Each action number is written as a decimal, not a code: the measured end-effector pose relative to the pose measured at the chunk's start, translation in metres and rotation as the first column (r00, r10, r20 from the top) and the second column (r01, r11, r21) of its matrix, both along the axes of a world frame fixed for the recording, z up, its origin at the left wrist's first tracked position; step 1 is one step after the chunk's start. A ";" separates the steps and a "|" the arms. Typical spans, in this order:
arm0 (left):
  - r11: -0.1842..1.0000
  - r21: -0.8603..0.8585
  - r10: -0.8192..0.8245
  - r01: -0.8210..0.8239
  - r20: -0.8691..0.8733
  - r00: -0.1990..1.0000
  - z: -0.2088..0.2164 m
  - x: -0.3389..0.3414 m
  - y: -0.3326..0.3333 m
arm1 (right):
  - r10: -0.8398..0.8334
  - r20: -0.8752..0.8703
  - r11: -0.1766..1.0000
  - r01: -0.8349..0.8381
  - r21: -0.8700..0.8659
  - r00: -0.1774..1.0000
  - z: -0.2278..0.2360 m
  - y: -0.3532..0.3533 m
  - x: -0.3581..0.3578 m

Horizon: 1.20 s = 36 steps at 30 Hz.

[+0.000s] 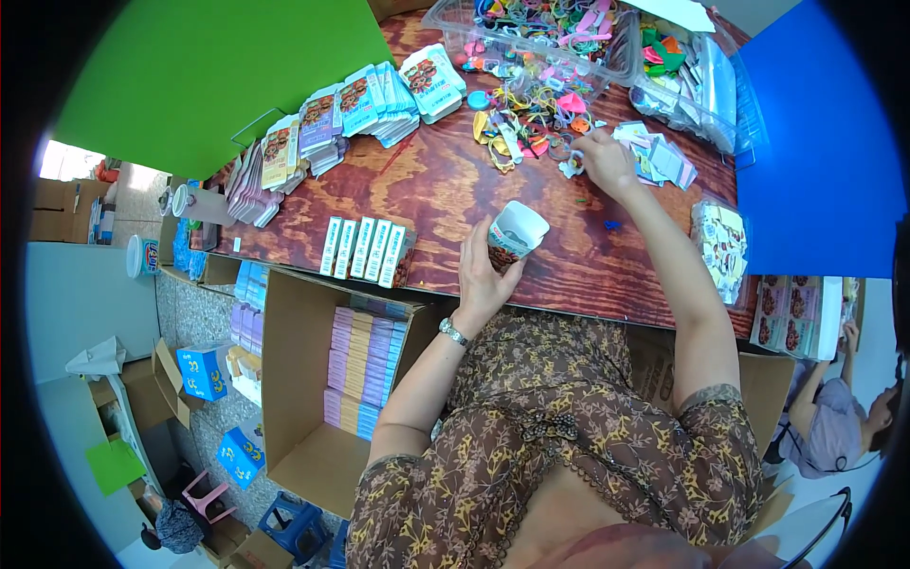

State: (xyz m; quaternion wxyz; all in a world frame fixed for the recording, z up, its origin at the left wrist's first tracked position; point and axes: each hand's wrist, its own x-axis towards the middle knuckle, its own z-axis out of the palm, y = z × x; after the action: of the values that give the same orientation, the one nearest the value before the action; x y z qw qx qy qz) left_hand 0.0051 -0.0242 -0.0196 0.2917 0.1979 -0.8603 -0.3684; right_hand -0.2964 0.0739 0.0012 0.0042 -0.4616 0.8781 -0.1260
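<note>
In my left hand (485, 278) is a small printed carton (518, 230), its open top tilted toward me and its pale inside showing. The thumb and fingers wrap its sides near the table's front edge. Farther right, my right hand (609, 163) reaches over the table with its fingers drawn together. They are at the edge of a heap of colourful small trinkets (531, 119), beside a pale little piece (571, 166). Whatever the fingertips pinch is too small to name. Small paper cards (664, 159) lie just right of that hand.
Upright closed cartons (365, 249) stand in a row at the left front edge. Behind them fan stacks of flat cartons (358, 102). A clear tub (626, 59) of trinkets stands at the back; a plastic box (718, 248) sits right. Below, a cardboard box (296, 379) holds packed cartons.
</note>
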 end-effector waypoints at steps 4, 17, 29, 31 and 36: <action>1.000 0.025 0.004 -0.004 -0.002 1.000 0.000 -0.002 0.000 | 0.115 0.019 0.993 -0.114 -0.017 0.993 -0.005 -0.020 0.017; 0.995 0.047 0.088 -0.084 -0.068 0.994 -0.006 0.004 0.000 | 0.092 0.238 0.971 -0.034 -0.235 0.967 0.047 -0.015 0.020; 0.992 0.102 0.086 -0.077 -0.088 0.992 0.000 -0.009 0.007 | 0.326 0.543 0.925 -0.143 -0.351 0.774 0.135 -0.003 0.117; 0.992 0.104 0.087 -0.076 -0.100 0.991 0.005 -0.012 0.009 | 0.354 0.560 0.921 -0.176 -0.347 0.749 0.124 -0.003 0.125; 0.993 0.097 0.073 -0.063 -0.104 0.992 0.005 -0.010 0.009 | 0.437 0.356 0.878 -0.305 -0.369 0.826 0.091 -0.002 0.135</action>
State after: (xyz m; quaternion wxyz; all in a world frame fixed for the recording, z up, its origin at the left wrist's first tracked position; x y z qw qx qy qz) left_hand -0.0051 -0.0154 -0.0150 0.3405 0.2202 -0.8178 -0.4083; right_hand -0.1610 0.0718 0.0918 0.1526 -0.5812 0.7182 -0.3508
